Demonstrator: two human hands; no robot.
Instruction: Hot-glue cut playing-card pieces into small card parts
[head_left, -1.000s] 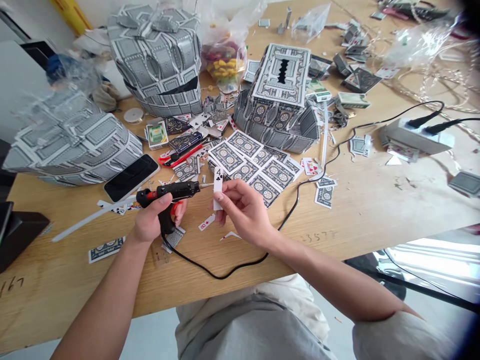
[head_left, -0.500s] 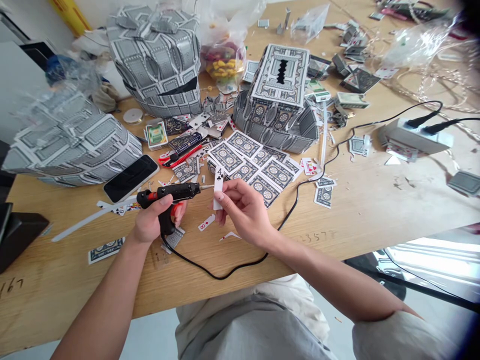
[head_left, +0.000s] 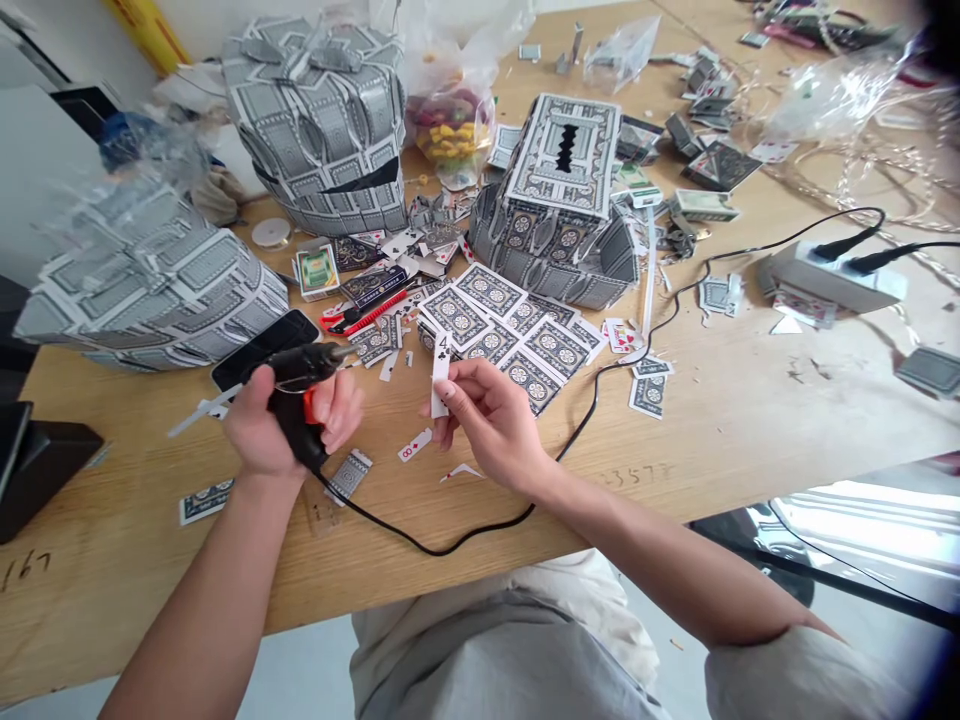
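Note:
My left hand point(head_left: 289, 425) is closed around the handle of a black glue gun point(head_left: 296, 390) with a red trigger, its nozzle pointing right. A gap separates the nozzle from the narrow card strip point(head_left: 441, 375) marked 4 of clubs, which my right hand point(head_left: 484, 410) pinches between thumb and fingers. Overlapping patterned cards point(head_left: 517, 335) lie just behind my right hand. On the wood in front lie a red 8 strip point(head_left: 415, 445) and a small grey card piece point(head_left: 350, 476).
Woven card structures point(head_left: 322, 130), point(head_left: 157, 280) stand at the left, and a box-topped card basket point(head_left: 559, 190) behind the cards. A black cord point(head_left: 450, 550) runs to a white power strip point(head_left: 832, 275). A phone point(head_left: 255, 345) and red cutter point(head_left: 367, 313) lie near the gun.
My left hand has drawn the glue gun left, away from the card strip, and turned it slightly. My right hand and its strip have barely moved.

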